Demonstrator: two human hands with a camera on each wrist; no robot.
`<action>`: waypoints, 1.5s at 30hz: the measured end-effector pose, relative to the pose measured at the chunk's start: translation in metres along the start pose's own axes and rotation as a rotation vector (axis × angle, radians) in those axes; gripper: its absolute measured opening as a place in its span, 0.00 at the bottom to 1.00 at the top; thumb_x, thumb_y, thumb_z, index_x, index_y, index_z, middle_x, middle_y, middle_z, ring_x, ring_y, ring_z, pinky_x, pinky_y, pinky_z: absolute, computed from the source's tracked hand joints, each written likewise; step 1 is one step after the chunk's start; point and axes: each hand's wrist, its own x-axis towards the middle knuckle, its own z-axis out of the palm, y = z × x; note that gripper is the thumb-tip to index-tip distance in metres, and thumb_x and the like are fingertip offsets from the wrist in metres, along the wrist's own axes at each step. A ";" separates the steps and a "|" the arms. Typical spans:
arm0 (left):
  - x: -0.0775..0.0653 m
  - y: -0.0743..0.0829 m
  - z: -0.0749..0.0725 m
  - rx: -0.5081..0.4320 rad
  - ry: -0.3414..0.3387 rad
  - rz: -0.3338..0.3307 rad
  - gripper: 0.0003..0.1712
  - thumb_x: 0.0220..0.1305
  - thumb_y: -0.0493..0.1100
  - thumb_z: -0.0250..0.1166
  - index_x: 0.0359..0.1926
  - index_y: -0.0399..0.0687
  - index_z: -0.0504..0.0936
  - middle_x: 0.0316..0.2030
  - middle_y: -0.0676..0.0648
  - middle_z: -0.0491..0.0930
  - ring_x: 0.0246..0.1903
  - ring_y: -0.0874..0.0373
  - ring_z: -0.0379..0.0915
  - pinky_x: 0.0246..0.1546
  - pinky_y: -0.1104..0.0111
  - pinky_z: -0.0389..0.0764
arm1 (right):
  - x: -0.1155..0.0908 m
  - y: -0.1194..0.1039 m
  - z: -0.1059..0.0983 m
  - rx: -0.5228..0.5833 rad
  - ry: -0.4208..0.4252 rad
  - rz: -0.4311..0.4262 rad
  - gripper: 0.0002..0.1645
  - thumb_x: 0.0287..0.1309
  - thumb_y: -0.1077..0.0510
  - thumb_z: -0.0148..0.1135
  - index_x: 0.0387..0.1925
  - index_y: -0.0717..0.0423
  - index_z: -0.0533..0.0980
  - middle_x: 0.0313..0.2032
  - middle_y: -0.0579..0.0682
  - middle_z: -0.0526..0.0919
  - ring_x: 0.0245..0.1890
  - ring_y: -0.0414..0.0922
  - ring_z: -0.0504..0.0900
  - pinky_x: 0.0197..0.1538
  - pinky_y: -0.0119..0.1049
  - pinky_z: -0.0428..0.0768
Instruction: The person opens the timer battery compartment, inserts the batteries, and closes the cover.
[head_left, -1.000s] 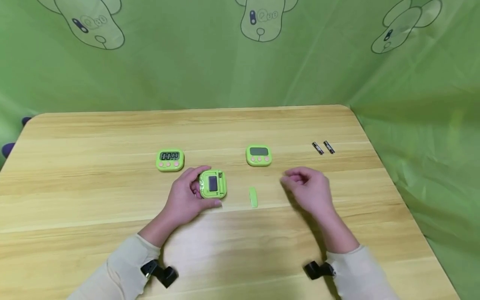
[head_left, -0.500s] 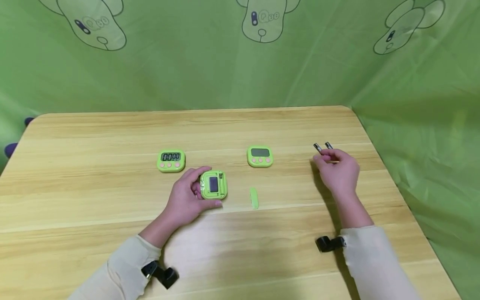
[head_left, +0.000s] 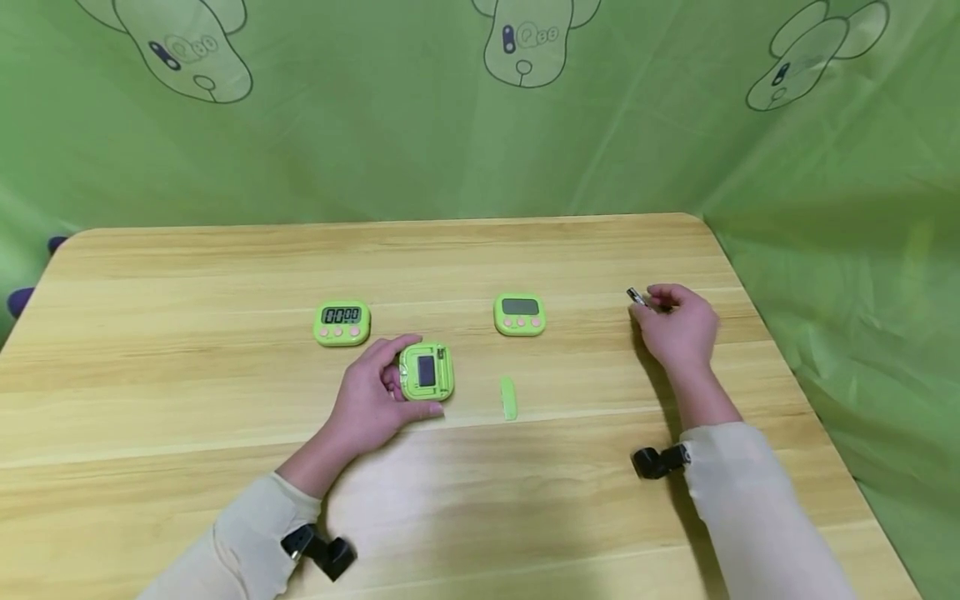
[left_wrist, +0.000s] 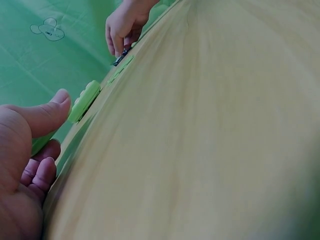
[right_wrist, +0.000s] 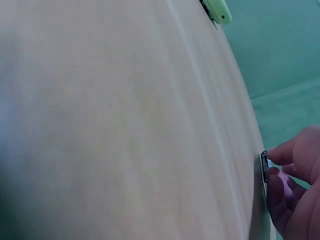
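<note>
My left hand [head_left: 378,396] grips a green digital timer [head_left: 438,392] by its edges, its back turned up. The battery slot along its right side is uncovered, and a battery shows at its top end. My right hand [head_left: 681,329] is at the two small black-and-silver batteries at the right. Thumb and bent forefinger close on a battery [right_wrist: 264,167] in the right wrist view. In the head view one battery [head_left: 636,296] shows beside the fingertips; the hand mostly hides the other. A narrow green battery cover [head_left: 508,398] lies between the hands.
A green timer [head_left: 341,323] reading 00:00 lies beyond my left hand. Another timer [head_left: 520,314] with a blank screen lies right of it. The wooden table [head_left: 480,500] ends at a green curtain [head_left: 420,150] behind and at the right.
My right hand has moved right and away from me to the batteries, and its fingers now cover most of one. The left hand keeps the timer in place.
</note>
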 end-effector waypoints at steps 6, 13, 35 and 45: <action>0.000 0.000 0.000 -0.006 -0.001 0.001 0.54 0.33 0.39 0.88 0.66 0.42 0.73 0.46 0.49 0.76 0.39 0.59 0.79 0.40 0.68 0.83 | 0.003 -0.002 0.003 -0.062 -0.019 -0.046 0.21 0.65 0.56 0.64 0.54 0.64 0.80 0.46 0.60 0.83 0.47 0.55 0.78 0.52 0.48 0.76; 0.000 0.000 -0.001 0.017 0.009 0.010 0.54 0.32 0.40 0.88 0.66 0.42 0.74 0.46 0.50 0.76 0.40 0.59 0.78 0.45 0.67 0.81 | 0.003 -0.004 0.006 -0.077 -0.044 -0.062 0.17 0.68 0.57 0.61 0.53 0.63 0.80 0.45 0.58 0.82 0.45 0.55 0.77 0.54 0.49 0.73; 0.000 -0.001 -0.001 0.023 0.010 -0.002 0.55 0.32 0.41 0.88 0.66 0.43 0.74 0.47 0.51 0.76 0.45 0.59 0.77 0.53 0.64 0.77 | -0.059 -0.030 0.003 0.267 -0.165 -0.132 0.16 0.72 0.61 0.56 0.54 0.68 0.76 0.45 0.59 0.77 0.40 0.47 0.79 0.39 0.27 0.81; -0.001 -0.001 0.000 0.002 0.005 0.005 0.54 0.33 0.39 0.88 0.66 0.43 0.73 0.47 0.50 0.76 0.44 0.59 0.77 0.51 0.66 0.79 | -0.101 -0.045 0.019 0.530 -0.229 -0.046 0.15 0.64 0.67 0.64 0.51 0.70 0.77 0.43 0.60 0.81 0.40 0.48 0.84 0.45 0.33 0.84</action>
